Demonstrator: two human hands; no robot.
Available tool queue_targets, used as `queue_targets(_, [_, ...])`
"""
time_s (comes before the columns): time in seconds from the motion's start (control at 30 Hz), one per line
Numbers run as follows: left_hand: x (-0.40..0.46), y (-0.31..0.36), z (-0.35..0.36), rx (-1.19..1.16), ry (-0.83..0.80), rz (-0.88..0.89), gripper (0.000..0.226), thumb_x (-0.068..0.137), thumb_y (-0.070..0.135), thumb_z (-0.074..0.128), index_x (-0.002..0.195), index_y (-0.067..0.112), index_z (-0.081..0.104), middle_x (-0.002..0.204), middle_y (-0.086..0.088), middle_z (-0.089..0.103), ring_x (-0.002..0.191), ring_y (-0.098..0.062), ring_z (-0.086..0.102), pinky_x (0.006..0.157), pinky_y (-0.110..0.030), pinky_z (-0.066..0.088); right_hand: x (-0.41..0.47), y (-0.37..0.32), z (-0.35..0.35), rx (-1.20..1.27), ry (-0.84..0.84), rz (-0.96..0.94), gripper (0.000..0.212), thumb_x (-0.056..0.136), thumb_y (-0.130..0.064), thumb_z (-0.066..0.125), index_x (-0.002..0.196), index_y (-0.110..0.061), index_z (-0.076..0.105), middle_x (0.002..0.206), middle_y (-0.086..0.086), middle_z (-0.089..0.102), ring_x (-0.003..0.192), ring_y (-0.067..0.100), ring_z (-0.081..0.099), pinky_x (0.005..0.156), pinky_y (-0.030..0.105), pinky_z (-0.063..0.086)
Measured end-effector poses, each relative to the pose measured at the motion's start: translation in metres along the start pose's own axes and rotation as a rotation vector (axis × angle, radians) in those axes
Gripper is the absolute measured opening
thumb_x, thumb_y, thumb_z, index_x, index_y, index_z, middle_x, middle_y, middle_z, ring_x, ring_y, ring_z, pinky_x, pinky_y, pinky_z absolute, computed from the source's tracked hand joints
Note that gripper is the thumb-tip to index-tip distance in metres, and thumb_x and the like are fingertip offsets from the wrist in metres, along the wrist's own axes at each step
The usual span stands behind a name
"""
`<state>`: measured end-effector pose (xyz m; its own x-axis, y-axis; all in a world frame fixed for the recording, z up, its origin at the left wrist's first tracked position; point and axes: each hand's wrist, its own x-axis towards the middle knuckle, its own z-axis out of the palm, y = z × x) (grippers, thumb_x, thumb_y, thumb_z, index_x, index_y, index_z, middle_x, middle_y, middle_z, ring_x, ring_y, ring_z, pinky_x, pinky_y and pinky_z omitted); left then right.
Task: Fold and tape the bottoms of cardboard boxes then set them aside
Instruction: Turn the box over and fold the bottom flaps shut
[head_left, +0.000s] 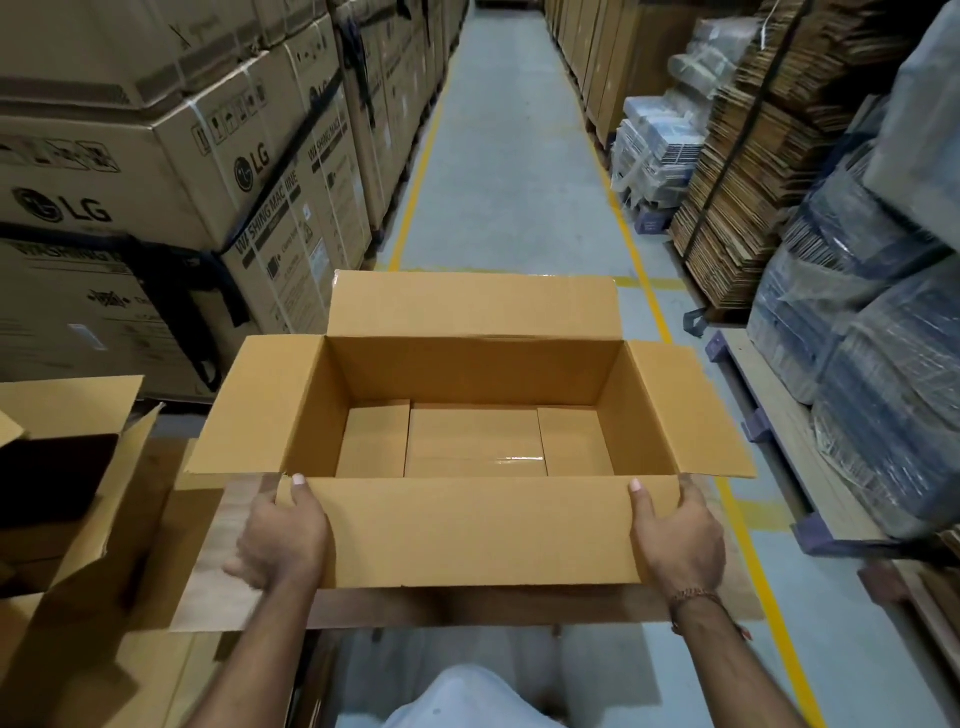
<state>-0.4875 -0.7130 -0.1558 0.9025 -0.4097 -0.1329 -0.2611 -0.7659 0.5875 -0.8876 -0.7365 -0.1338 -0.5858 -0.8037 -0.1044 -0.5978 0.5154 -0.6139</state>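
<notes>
An open cardboard box sits upright with its four top flaps spread, held above a wooden worktop. The left hand grips the near flap at its left corner, thumb on top, and the right hand grips the right corner likewise. Clear tape shines along the folded bottom inside. Another open carton stands to the left, near stacked LG washing machine cartons.
</notes>
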Motion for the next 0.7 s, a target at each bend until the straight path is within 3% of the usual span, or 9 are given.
queue_targets(0.07, [0.0, 0.011, -0.01, -0.038, -0.013, 0.069, 0.049, 0.1, 0.056, 0.053, 0.119, 0.013, 0.067, 0.112, -0.017, 0.069, 0.111, -0.042, 0.061, 0.106, -0.058, 0.039, 0.002, -0.013, -0.009, 0.03, 0.03, -0.014, 0.06, 0.091, -0.061, 0.065, 0.134, -0.02, 0.059, 0.124, 0.01, 0.069, 0.114, 0.039, 0.062, 0.089, 0.046, 0.053])
queue_targets(0.17, [0.005, 0.041, -0.035, -0.113, -0.041, 0.183, 0.043, 0.101, 0.051, 0.056, 0.122, 0.015, 0.067, 0.112, -0.015, 0.069, 0.111, -0.043, 0.061, 0.101, -0.055, 0.043, 0.021, -0.033, -0.031, 0.066, -0.003, -0.047, 0.071, 0.089, -0.061, 0.069, 0.142, -0.014, 0.06, 0.135, 0.013, 0.066, 0.124, 0.039, 0.058, 0.099, 0.047, 0.049])
queue_targets(0.3, [0.021, 0.086, -0.068, -0.204, -0.085, 0.318, 0.047, 0.103, 0.048, 0.057, 0.128, 0.009, 0.067, 0.121, -0.014, 0.068, 0.118, -0.042, 0.06, 0.1, -0.054, 0.048, 0.064, -0.055, -0.064, 0.235, -0.234, -0.102, 0.092, 0.075, -0.073, 0.077, 0.137, -0.007, 0.065, 0.137, 0.009, 0.066, 0.124, 0.029, 0.062, 0.105, 0.043, 0.051])
queue_targets(0.37, [0.029, 0.106, -0.08, -0.183, -0.112, 0.359, 0.053, 0.104, 0.045, 0.058, 0.14, 0.006, 0.062, 0.135, -0.019, 0.065, 0.126, -0.042, 0.057, 0.103, -0.052, 0.047, 0.075, -0.069, -0.08, 0.464, -0.36, -0.066, 0.089, 0.07, -0.07, 0.08, 0.133, -0.008, 0.068, 0.135, 0.005, 0.068, 0.117, 0.018, 0.068, 0.095, 0.034, 0.057])
queue_targets(0.43, [0.039, 0.123, -0.089, -0.174, -0.149, 0.391, 0.053, 0.104, 0.045, 0.06, 0.141, 0.008, 0.063, 0.136, -0.018, 0.066, 0.125, -0.04, 0.059, 0.101, -0.05, 0.049, 0.076, -0.082, -0.094, 0.66, -0.484, -0.042, 0.082, 0.078, -0.074, 0.071, 0.129, -0.01, 0.071, 0.125, 0.001, 0.071, 0.1, 0.008, 0.072, 0.083, 0.029, 0.055])
queue_targets(0.5, [0.047, 0.137, -0.099, -0.184, -0.171, 0.418, 0.049, 0.102, 0.046, 0.062, 0.136, 0.012, 0.067, 0.13, -0.016, 0.068, 0.119, -0.038, 0.062, 0.098, -0.049, 0.053, 0.074, -0.09, -0.1, 0.823, -0.551, -0.008, 0.086, 0.085, -0.086, 0.041, 0.118, -0.014, 0.075, 0.103, 0.003, 0.075, 0.087, 0.011, 0.07, 0.081, 0.035, 0.048])
queue_targets(0.53, [0.05, 0.143, -0.102, -0.192, -0.163, 0.432, 0.048, 0.101, 0.047, 0.063, 0.134, 0.013, 0.067, 0.13, -0.014, 0.068, 0.118, -0.037, 0.062, 0.097, -0.048, 0.053, 0.073, -0.09, -0.098, 0.933, -0.56, 0.014, 0.094, 0.082, -0.09, 0.031, 0.115, -0.015, 0.077, 0.1, 0.005, 0.075, 0.09, 0.016, 0.068, 0.089, 0.038, 0.048])
queue_targets(0.6, [0.057, 0.154, -0.105, -0.222, -0.117, 0.464, 0.049, 0.1, 0.047, 0.064, 0.136, 0.014, 0.065, 0.133, -0.012, 0.064, 0.121, -0.035, 0.059, 0.095, -0.047, 0.051, 0.075, -0.086, -0.084, 1.113, -0.534, 0.058, 0.107, 0.069, -0.097, 0.025, 0.118, -0.018, 0.079, 0.112, 0.009, 0.074, 0.11, 0.022, 0.063, 0.109, 0.052, 0.041])
queue_targets(0.7, [0.063, 0.165, -0.101, -0.414, -0.036, 0.502, 0.053, 0.101, 0.056, 0.056, 0.137, 0.017, 0.062, 0.129, -0.007, 0.063, 0.112, -0.022, 0.06, 0.088, -0.041, 0.051, 0.084, -0.078, -0.053, 1.177, -0.464, 0.037, 0.116, 0.064, -0.098, 0.025, 0.137, -0.019, 0.068, 0.136, 0.003, 0.067, 0.133, 0.019, 0.055, 0.111, 0.057, 0.04])
